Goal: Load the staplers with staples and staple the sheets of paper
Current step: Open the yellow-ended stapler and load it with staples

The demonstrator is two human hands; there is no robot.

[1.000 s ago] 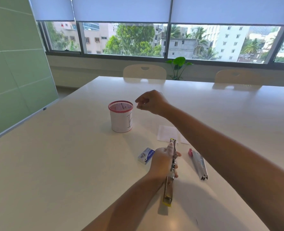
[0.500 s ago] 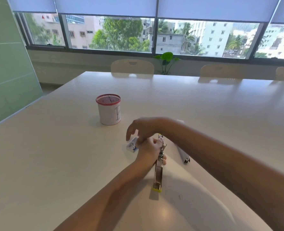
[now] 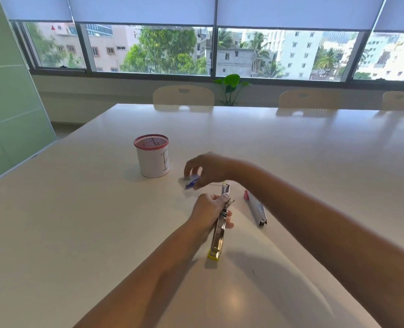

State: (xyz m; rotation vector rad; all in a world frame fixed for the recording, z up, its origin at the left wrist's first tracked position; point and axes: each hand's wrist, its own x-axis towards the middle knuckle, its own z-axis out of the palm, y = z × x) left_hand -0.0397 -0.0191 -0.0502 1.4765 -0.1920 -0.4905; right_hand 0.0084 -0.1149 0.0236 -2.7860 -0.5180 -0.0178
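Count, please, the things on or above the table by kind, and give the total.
Staplers: 2, yellow-tipped held by the left hand, red-tipped lying.
Staple boxes: 1, in the right hand.
Cups: 1.
Total: 4.

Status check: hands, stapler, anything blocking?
Left hand grips open stapler. Right hand pinching staple box, blurred. Second stapler lies on table. Nothing blocking.
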